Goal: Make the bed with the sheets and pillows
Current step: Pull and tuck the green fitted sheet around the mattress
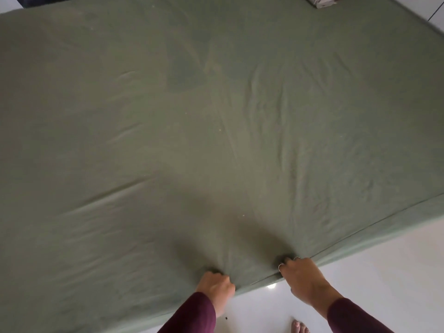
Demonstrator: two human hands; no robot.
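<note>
Gripping one green sheet [216,140] edge: left hand [216,286], right hand [304,277].

Both arms are showing in long, close-fitting maroon sleeves [192,313], the cuffs ending right at the wrists, the fabric plain with no pattern or logo showing. The left hand [215,286] is bare, no jewellery showing from this angle. The right hand [304,277] is wearing thin silvery rings [280,266] on its fingers. Down at the bottom edge, a bare foot [299,326] is peeking in, its toenails looking pale and glossy.
</note>
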